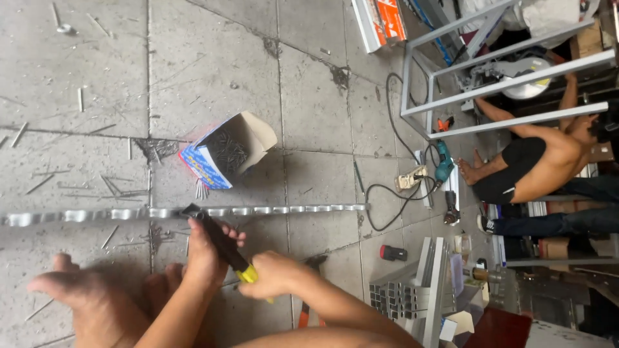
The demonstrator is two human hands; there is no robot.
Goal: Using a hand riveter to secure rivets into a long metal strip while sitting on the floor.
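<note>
Down on the grey tiled floor, the person's left hand is clenched around the black shaft of a tool with a yellow-and-black handle, and the right hand is closed on the yellow grip end. The tool's dark head sits right on the long silver perforated metal strip, which lies flat across the tiles, running from the picture's left edge towards the middle. Just beyond the strip stands an open blue cardboard box of dark nails, tipped on its side. Loose nails scatter the tiles. Far off by the white metal frame, another person sits near a teal power drill.
</note>
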